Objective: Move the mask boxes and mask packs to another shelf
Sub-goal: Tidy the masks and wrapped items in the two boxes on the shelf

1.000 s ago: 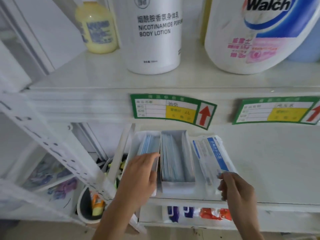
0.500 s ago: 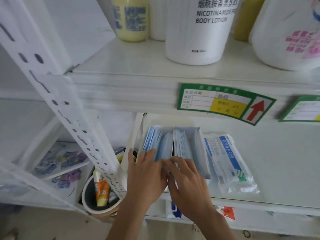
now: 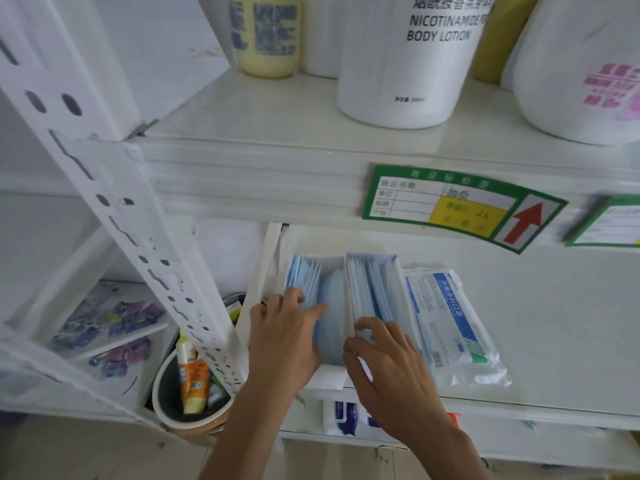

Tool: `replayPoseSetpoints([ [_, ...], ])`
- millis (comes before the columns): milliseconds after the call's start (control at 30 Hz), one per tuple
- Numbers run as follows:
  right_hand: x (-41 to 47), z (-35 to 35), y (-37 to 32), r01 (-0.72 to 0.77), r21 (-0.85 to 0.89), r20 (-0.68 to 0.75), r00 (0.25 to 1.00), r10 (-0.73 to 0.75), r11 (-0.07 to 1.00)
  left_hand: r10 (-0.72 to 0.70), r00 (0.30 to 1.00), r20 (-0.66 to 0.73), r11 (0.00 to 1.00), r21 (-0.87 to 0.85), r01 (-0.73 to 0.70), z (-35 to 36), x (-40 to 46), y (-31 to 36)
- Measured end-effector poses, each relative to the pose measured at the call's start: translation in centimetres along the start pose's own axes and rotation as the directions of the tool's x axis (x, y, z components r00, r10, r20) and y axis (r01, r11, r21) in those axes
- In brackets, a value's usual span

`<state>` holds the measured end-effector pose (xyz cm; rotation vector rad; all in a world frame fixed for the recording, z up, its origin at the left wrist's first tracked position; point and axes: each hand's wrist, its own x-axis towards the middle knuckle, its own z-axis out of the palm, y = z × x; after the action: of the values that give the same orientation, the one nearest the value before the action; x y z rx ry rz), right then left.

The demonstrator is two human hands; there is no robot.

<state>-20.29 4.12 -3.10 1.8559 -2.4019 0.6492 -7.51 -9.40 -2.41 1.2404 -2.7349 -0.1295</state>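
On the lower shelf (image 3: 554,323) two open mask boxes stand side by side, touching, with a sealed mask pack (image 3: 450,323) lying just beside them on the right. The left hand (image 3: 284,337) rests on the left mask box (image 3: 311,282), fingers fairly straight across the blue masks. The right hand (image 3: 388,365) curls its fingers over the front edge of the right mask box (image 3: 374,282); whether it truly pinches the wall cannot be told. To lift well, each hand probably should clasp a box by its outer sides and keep it level, since the tops are open and masks could spill. The pack can follow afterwards.
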Motion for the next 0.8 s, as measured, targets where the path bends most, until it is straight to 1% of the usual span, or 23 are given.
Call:
replayPoseSetpoints([
  [133,-0.4,-0.3,1.2,-0.014,-0.001,-0.022,1.000,0.014,1.000,0.220,0.973,0.070,0.975,-0.054,-0.217,1.1,-0.5,0.4],
  [267,-0.6,0.2,1.8,-0.009,0.013,-0.038,0.999,0.010,1.000,0.323,0.938,0.124,0.946,-0.070,-0.317,1.4,-0.3,0.0],
  [333,-0.7,0.6,1.8,-0.007,0.010,-0.044,0.999,0.007,1.000,0.310,0.946,0.098,0.950,-0.067,-0.305,1.4,-0.4,-0.5],
  [433,-0.7,1.1,1.7,-0.010,-0.007,-0.046,0.999,0.010,1.000,0.219,0.976,0.017,0.975,-0.050,-0.218,1.5,-0.7,-0.9],
  [500,-0.6,1.3,1.5,-0.020,-0.001,-0.049,0.999,0.020,1.000,0.162,0.987,-0.004,0.986,-0.046,-0.162,1.6,-0.5,-0.4],
  [633,-0.7,1.4,1.7,-0.034,0.012,-0.057,0.998,0.034,0.999,0.094,0.995,0.016,0.995,-0.021,-0.094,1.4,0.5,0.7],
  [733,-0.9,1.3,2.0,-0.049,0.046,-0.047,0.998,0.051,0.998,0.139,0.986,0.091,0.990,0.016,-0.141,1.5,0.9,0.5],
  [800,-0.9,1.3,2.0,-0.041,0.039,-0.068,0.997,0.044,0.998,0.142,0.981,0.130,0.988,0.034,-0.147,1.5,1.0,0.3],
])
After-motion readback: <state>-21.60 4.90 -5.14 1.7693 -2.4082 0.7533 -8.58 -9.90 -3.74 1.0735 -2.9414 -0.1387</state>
